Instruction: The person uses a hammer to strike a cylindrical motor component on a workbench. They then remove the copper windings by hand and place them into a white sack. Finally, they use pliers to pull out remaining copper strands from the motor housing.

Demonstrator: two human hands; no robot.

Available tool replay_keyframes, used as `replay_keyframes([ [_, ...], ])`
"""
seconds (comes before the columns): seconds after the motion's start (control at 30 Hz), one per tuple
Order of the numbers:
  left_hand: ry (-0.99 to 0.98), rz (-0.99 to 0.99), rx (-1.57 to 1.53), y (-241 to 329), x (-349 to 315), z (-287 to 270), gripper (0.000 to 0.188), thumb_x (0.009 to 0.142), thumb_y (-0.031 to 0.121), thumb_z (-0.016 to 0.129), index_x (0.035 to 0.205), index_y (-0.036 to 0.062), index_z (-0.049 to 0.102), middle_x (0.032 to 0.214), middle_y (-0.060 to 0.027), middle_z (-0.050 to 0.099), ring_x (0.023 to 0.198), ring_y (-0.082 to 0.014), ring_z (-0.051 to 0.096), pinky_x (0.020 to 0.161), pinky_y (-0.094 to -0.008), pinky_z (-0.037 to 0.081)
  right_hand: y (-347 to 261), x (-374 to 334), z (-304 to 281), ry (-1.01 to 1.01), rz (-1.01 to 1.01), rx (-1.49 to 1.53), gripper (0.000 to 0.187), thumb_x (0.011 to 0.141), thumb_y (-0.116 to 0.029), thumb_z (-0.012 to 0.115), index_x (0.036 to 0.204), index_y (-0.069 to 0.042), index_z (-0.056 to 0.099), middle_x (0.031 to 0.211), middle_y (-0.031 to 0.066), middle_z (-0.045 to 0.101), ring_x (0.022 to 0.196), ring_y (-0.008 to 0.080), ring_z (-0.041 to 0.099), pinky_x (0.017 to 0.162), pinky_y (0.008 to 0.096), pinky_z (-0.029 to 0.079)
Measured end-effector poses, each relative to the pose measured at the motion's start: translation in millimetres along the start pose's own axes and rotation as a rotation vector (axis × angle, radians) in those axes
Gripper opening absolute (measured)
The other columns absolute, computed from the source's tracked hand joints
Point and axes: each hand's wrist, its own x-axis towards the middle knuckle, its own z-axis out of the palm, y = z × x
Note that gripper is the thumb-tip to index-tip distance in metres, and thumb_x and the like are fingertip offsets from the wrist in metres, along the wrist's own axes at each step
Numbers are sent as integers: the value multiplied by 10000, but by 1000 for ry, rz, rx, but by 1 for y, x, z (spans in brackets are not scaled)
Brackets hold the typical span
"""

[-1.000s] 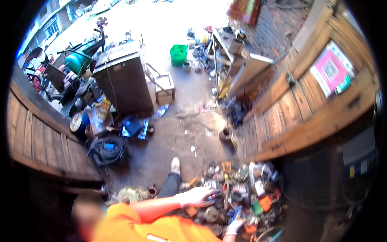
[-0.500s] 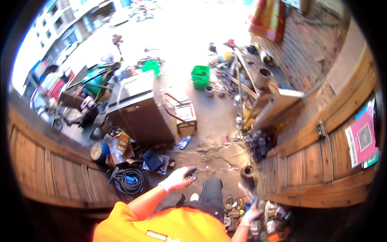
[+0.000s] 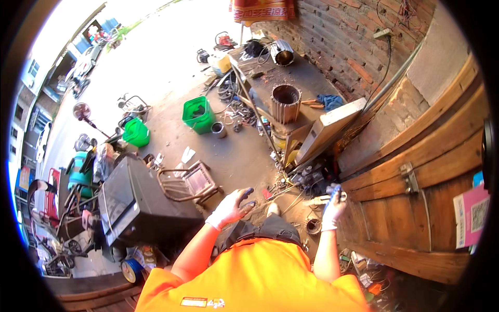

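My left hand (image 3: 231,209), in a white glove with dark blue fingers, is held out before my body. Its fingers are apart and curved, and nothing shows in them. To the right, my right hand (image 3: 333,209), gloved alike, is raised near the wooden door with its fingers bent closed. A pale, stick-like piece (image 3: 316,200) juts out on the left side of this hand; its kind is not clear. Below it on the ground stands a small hollow metal cylinder (image 3: 313,225). Nearest my left hand is a brown-framed chair (image 3: 193,183).
A dark cabinet (image 3: 148,205) stands left of the chair. Two green bins, one a square bin (image 3: 198,115), sit farther out. At right a workbench (image 3: 306,124) bears ribbed motor housings, one a rusty housing (image 3: 285,104). A wooden door (image 3: 395,221) flanks me; scrap parts litter the ground.
My view has swung to the right and I stand closer to the chair and workbench. My right hand has risen from beside the scrap pile to near the door. My left hand remains out front.
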Motion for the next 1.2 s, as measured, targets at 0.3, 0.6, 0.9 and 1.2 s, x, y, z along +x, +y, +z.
replay_keyframes([
  [0.3,31,-20,-688,-49,277,-59,650,885,278,699,1408,23,409,1373,-139,491,1166,-194,545,965,-335,478,-31,154,177,-237,77,-13,321,963,-148,605,1237,18,599,1150,25,641,834,45,553,766,201,480],
  [0.6,-326,-116,-774,-85,503,-33,729,857,28,661,1491,86,305,1340,-118,545,1186,-197,539,1012,-315,429,27,260,284,-374,363,-481,341,863,-48,645,1170,81,573,1025,204,682,933,250,666,804,322,529],
  [0.9,-583,248,-571,-65,569,-97,768,713,-81,515,1451,48,346,1405,-154,461,1338,-251,419,1126,-355,319,10,230,344,108,386,-476,321,837,-95,702,1102,66,620,901,120,691,786,188,641,745,319,522],
  [1.2,-583,865,-241,-61,665,-134,718,715,-20,558,1416,45,421,1478,-195,380,1418,-363,290,1164,-445,236,47,255,422,235,372,122,200,876,-163,699,1026,-40,654,727,-42,586,531,49,480,462,204,382],
])
